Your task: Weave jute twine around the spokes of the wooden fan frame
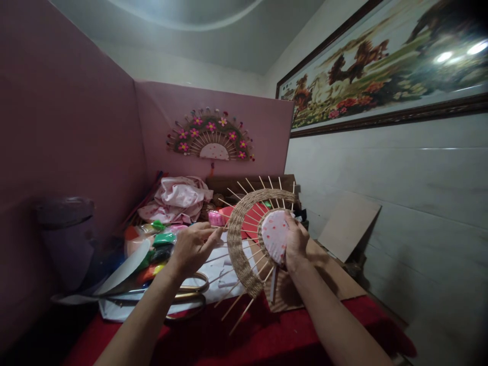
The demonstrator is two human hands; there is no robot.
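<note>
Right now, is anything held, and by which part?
Yes: the woven stick fan. The right hand grips its dotted cloth center; the left hand has its fingers at a stick near the outer woven band.

Pink panels [68, 112] stand left and far; a framed horse painting [366, 71] hangs on the right tiled wall [430, 203], reflecting lights.

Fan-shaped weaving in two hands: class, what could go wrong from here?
The thin sticks jut past the woven band, so one might snap or poke the left hand at their tips.

The right hand grips the dotted centre at one side; the wide band could tip or twist.

The scissors lie by the left forearm, which might knock them.
</note>
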